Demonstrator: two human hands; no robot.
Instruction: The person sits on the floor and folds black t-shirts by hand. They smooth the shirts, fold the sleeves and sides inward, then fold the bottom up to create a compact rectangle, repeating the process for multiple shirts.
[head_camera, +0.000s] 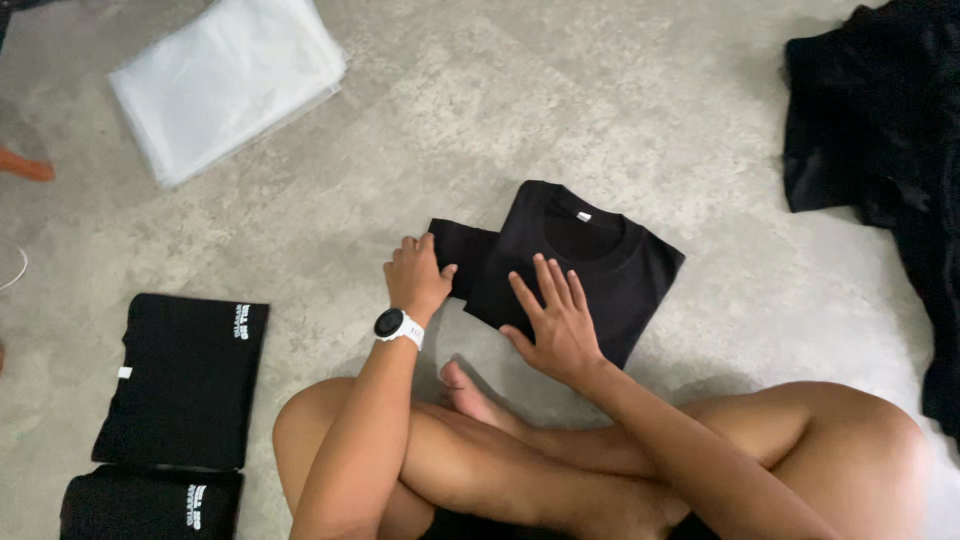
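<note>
- The concrete floor (600, 100) is seen under everything.
- A loose heap of black garments (880, 120) is piled far right.
- A stack of clear plastic bags (225, 80) is laid upper left.
- Two folded black shirts (185, 380) are placed lower left.
- A black T-shirt (590, 265) is spread centrally, half folded.
- It is pressed by the right hand (560, 330), fingers apart and flat.
- Its sleeve (462, 255) is pinched by the left hand (415, 275), fingers closed.

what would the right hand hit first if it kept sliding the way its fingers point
The right hand lies flat on the folded black t-shirt, fingers pointing up toward the collar. Going straight on, it would probably meet the collar first, then bare concrete floor.
</note>
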